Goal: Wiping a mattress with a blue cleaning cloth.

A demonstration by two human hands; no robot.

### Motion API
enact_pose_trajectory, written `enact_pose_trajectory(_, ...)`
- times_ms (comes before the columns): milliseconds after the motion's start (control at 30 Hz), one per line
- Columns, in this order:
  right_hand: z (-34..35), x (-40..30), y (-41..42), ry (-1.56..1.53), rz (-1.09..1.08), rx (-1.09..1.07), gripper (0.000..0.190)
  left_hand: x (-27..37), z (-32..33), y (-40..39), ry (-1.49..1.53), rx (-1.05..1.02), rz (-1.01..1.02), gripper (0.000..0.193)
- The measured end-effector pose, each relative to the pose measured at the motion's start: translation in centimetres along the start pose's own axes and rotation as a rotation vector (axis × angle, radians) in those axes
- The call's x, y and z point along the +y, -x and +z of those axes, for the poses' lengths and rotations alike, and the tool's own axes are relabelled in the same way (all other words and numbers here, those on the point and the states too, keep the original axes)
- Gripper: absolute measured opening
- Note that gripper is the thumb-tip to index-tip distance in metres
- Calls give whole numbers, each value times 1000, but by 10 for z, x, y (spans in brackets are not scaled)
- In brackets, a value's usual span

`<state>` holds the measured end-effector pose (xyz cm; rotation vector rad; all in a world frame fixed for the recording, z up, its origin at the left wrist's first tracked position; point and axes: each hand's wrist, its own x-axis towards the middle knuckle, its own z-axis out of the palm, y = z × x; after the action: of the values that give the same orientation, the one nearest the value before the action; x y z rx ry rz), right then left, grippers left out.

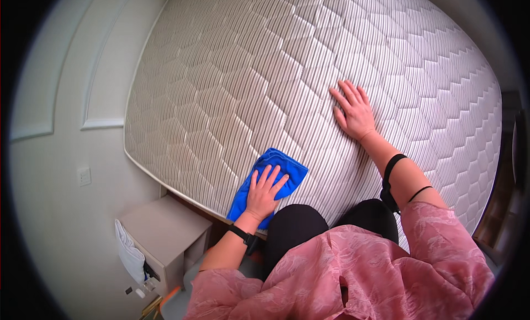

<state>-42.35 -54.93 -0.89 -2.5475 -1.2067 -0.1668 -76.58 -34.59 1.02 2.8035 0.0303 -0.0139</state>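
Observation:
A quilted mattress [232, 100] with grey and white stripes spreads out before me. My left hand [261, 195] lies flat on a folded blue cloth [292, 171], fingers apart, pressing it against the mattress near its front edge. Farther forward and to the right, my right hand [355, 115] rests palm down on the bare striped cover, with its fingers slightly spread and nothing in it. Both my knees, in black trousers, are at the near side of the mattress, just right of the cloth.
A beige nightstand [165, 225] stands left of the mattress corner, with a folded white cloth [129, 249] hanging at its side. The panelled wall [41, 162] on the left carries a wall socket or switch [84, 177]. Dark furniture [495, 204] is partly visible at the right.

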Motion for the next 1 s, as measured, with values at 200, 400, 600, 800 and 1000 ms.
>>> enact_pose_trajectory(200,-3,-3,0,-62,-11,26,55,-88,-26,-133,-183,263,-323,71)
enact_pose_trajectory(400,-5,-2,0,-62,-1,5,56,-91,-22,-187,-136,288,-272,65)
enact_pose_trajectory(600,-2,3,0,-74,-15,46,54,36,2,-161,103,-76,254,72)
enact_pose_trajectory(800,3,6,0,-72,-23,63,53,18,-2,-179,39,-79,377,69)
enact_pose_trajectory(1000,-6,3,0,-95,-10,36,54,-130,-33,-221,-246,261,-242,65)
